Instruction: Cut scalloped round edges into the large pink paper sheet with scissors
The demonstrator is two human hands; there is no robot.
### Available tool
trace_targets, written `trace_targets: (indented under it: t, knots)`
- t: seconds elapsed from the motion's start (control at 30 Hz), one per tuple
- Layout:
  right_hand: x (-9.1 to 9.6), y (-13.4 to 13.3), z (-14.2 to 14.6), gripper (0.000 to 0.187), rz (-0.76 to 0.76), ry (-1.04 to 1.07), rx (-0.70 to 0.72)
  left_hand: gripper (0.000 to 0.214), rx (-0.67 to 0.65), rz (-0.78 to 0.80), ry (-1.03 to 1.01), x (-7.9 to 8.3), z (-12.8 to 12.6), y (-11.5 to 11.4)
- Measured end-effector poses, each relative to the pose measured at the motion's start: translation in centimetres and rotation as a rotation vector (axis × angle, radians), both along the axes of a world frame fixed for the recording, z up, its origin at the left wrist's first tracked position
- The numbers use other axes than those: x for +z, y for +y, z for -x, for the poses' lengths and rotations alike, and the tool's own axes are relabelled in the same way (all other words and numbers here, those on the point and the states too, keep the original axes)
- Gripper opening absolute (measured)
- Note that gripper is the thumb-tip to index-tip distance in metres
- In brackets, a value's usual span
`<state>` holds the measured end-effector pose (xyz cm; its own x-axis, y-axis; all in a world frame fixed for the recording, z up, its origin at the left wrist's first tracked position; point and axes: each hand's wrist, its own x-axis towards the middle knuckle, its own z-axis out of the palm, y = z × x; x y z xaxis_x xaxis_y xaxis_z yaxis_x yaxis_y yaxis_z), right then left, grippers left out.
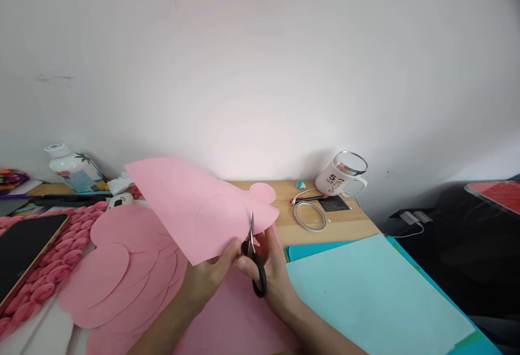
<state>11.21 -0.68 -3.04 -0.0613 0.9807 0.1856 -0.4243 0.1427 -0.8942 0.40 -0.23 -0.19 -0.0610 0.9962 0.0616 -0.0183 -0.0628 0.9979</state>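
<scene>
The bare left hand (209,278) clamps the angular pink paper sheet (184,203) above the light-brown wooden table (341,225), and the bare right hand (277,276) grips black-handled metal scissors (256,259), blades beside the sheet's drawn circle (223,219).

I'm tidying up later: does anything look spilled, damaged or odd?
Mainly the wall: dark scuffs streak its otherwise plain surface above the white bottle at left. No spill shows around the scissors.
</scene>
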Motion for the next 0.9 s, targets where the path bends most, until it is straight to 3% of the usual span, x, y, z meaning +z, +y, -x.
trace_targets:
  t: [0.3,0.9]
  knots:
    - [0.2,0.1,-0.2,0.073,0.005,-0.035,0.009,0.021,-0.037,0.01,0.068,0.1,0.5,0.1]
    - [0.0,0.1,-0.3,0.07,0.02,-0.001,0.036,0.026,-0.055,0.11,0.015,-0.8,1.1,0.5]
